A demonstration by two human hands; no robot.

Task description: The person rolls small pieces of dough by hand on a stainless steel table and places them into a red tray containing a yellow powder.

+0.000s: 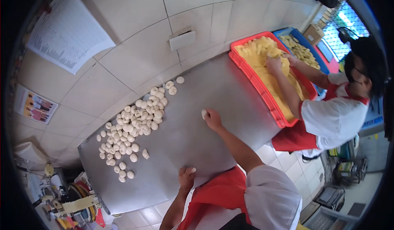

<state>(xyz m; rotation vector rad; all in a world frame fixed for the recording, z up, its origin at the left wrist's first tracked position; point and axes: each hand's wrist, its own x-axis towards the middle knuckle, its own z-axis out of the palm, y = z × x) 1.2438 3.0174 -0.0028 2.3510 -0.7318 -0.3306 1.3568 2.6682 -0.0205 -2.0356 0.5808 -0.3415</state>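
Observation:
My right hand (213,120) reaches over the middle of the metal table, its fingers closed on a small white dough ball (204,114) that pokes out on the left side. Close to the near edge, my left hand (186,179) is curled around a small white dough piece (193,170), which shows by the thumb. To the left of both hands lies a heap of round white dough balls (128,127), some piled up and some loose. A single flatter dough piece (145,153) sits at the heap's near right side.
A steel tabletop (184,135) runs along the tiled wall. On its right end stands a red tray (262,91) of yellow crumbs and coated pieces, where a co-worker's hands (276,62) work. Behind it is a blue tray (324,67) of similar pieces. Various tools (78,203) crowd the lower left.

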